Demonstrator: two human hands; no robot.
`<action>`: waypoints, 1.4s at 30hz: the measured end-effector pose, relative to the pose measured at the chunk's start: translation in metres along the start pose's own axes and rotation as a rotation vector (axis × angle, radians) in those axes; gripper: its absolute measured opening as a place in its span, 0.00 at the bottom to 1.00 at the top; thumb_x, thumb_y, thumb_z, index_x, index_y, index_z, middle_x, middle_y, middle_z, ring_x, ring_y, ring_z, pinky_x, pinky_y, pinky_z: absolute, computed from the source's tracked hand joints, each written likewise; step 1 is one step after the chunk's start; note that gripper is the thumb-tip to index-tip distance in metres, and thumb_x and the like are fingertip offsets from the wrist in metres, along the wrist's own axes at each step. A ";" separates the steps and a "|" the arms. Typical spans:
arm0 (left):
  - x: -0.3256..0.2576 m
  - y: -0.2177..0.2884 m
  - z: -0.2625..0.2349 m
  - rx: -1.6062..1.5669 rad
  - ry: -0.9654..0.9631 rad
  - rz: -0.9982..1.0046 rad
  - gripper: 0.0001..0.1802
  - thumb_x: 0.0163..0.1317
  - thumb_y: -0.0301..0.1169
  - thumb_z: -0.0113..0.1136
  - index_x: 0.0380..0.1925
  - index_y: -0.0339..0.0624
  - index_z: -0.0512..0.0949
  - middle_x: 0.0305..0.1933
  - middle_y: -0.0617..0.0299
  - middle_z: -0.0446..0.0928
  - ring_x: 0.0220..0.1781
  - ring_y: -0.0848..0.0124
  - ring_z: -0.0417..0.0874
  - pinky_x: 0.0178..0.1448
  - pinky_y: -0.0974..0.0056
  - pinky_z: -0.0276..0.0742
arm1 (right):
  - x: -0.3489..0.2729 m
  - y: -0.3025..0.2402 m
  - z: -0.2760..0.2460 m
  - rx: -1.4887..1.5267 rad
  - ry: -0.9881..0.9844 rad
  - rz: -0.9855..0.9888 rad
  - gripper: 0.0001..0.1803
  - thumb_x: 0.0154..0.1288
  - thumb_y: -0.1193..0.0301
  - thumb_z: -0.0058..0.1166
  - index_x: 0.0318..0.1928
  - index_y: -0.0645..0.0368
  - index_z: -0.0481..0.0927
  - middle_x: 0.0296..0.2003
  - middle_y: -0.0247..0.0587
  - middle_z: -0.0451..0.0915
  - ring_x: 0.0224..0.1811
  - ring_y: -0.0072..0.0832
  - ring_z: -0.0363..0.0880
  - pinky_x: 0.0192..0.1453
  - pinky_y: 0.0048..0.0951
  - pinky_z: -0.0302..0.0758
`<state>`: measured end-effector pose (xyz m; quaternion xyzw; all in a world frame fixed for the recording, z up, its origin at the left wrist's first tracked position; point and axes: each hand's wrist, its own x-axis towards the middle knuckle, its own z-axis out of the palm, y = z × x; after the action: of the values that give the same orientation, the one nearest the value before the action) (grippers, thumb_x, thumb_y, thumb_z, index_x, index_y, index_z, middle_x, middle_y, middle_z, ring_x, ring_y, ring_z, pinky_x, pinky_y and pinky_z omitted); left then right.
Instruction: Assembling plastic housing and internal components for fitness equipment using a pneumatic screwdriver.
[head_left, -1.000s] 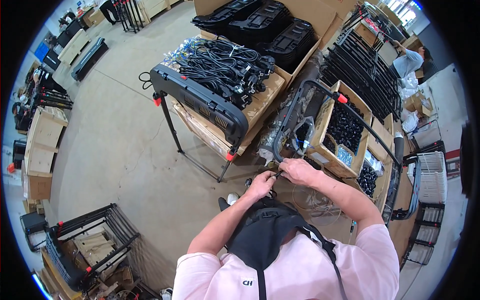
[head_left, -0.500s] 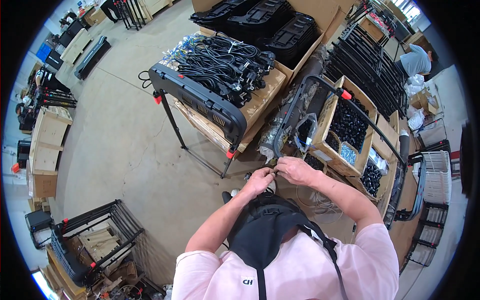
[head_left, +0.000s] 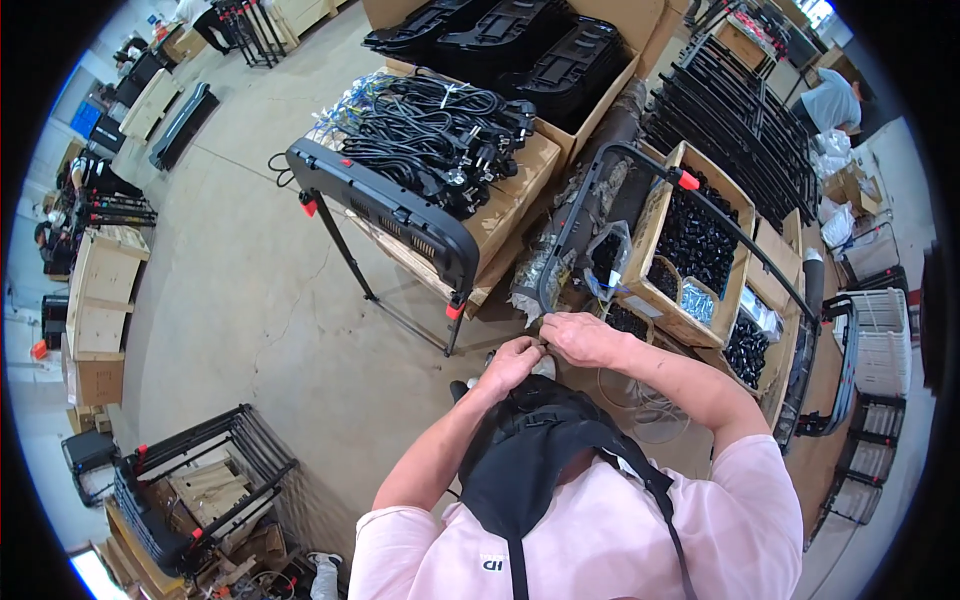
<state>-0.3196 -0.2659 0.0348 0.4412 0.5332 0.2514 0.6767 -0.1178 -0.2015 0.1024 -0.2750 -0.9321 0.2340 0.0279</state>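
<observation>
My left hand and my right hand meet in front of my body, above the black apron. The fingers of both are closed and pinched together at one spot. Whatever lies between them is too small or too covered to make out. Just beyond my right hand comes down the lower end of a dark, bent tube frame with a red clip. Whether my fingers touch that frame I cannot tell.
Ahead stands a dark frame panel on legs, beside bundled black power cables. To the right, a wooden crate holds small black parts and a bag of screws. Loose pale cable lies near my feet.
The surroundings have shifted slightly in view with a small head movement. My hands stay together, fingers pinched, nearly in the same place.
</observation>
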 end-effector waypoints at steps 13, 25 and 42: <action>0.002 -0.006 0.014 -0.054 0.072 -0.142 0.15 0.74 0.37 0.60 0.45 0.37 0.87 0.32 0.70 0.78 0.33 0.80 0.74 0.39 0.69 0.71 | -0.100 0.003 0.146 0.458 0.164 0.749 0.30 0.69 0.62 0.63 0.67 0.62 0.71 0.52 0.54 0.83 0.49 0.50 0.87 0.54 0.47 0.84; 0.027 -0.019 -0.002 -0.064 -0.184 -0.177 0.15 0.80 0.37 0.59 0.51 0.34 0.83 0.38 0.63 0.84 0.38 0.75 0.83 0.46 0.68 0.80 | -0.007 0.121 0.249 0.357 0.517 1.536 0.26 0.71 0.59 0.55 0.54 0.71 0.71 0.35 0.66 0.87 0.40 0.61 0.89 0.43 0.57 0.84; 0.057 -0.013 0.010 -0.203 -0.369 -0.215 0.15 0.81 0.38 0.59 0.54 0.36 0.81 0.41 0.60 0.85 0.38 0.70 0.87 0.45 0.64 0.83 | -0.053 -0.108 0.140 0.594 0.510 1.521 0.24 0.71 0.69 0.52 0.64 0.66 0.72 0.50 0.64 0.84 0.56 0.60 0.84 0.59 0.57 0.79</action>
<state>-0.2944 -0.2298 -0.0047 0.3501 0.4165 0.1452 0.8264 -0.1525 -0.3680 0.0310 -0.8513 -0.3593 0.3547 0.1429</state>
